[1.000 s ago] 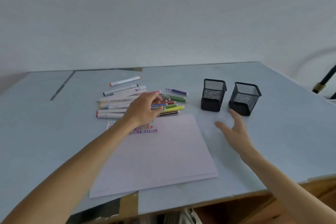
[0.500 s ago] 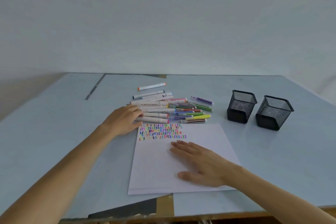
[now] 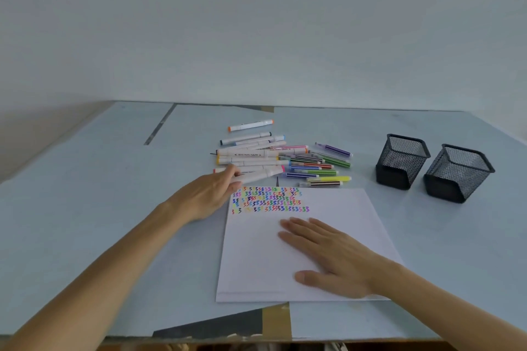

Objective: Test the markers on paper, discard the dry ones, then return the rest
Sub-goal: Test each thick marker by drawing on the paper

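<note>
A pile of markers (image 3: 285, 155) lies on the table beyond a white sheet of paper (image 3: 345, 208); fat white ones sit on the left and thin coloured ones on the right. Rows of coloured squiggles (image 3: 269, 199) fill the paper's top left corner. My left hand (image 3: 208, 196) is at the pile's near left edge, its thumb and fingers curled round the nearest white marker with a pink end (image 3: 266, 174). My right hand (image 3: 333, 256) lies flat on the paper with fingers straight, pressing it down.
Two black mesh pen cups (image 3: 402, 162) (image 3: 459, 174) stand side by side to the right of the markers, both looking empty. An orange-capped white marker (image 3: 251, 125) lies apart at the back of the pile. The blue-grey table (image 3: 99, 194) ends close to me.
My right hand came down from near the cups and now rests flat on the paper. My left hand shifted from the pile's middle to its near left edge and closed on the pink-ended white marker.
</note>
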